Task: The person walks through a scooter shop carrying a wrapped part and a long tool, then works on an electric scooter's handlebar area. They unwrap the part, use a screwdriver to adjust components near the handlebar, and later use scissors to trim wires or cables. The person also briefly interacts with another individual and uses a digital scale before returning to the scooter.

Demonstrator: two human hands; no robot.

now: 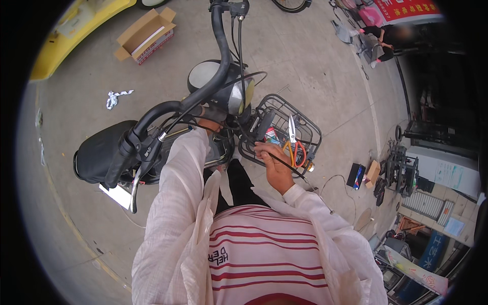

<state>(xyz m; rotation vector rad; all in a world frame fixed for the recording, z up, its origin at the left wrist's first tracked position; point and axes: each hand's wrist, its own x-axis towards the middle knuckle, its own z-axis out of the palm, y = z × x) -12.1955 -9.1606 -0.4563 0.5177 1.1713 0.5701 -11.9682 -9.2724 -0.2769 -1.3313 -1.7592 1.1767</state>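
Note:
An electric bike stands before me, its black handlebar point(219, 51) curving across the view. My right hand point(277, 166) is closed around a black cable point(300, 176), which runs from the bike's front and trails away past my wrist. My left hand point(209, 123) reaches in under the handlebar, beside the steering column; its fingers are mostly hidden by the bike's parts and cables. Just beyond my right hand is a black wire basket point(318, 124). Scissors point(292, 129) with orange-red handles rest there, points away from me, near a small red and white packet point(271, 135).
The black seat point(101, 152) lies to the left. An open cardboard box point(147, 38) and crumpled white paper point(116, 98) are on the concrete floor. On the right are a black tray point(356, 174) and a metal-framed machine point(400, 168). A seated person point(376, 43) is far right.

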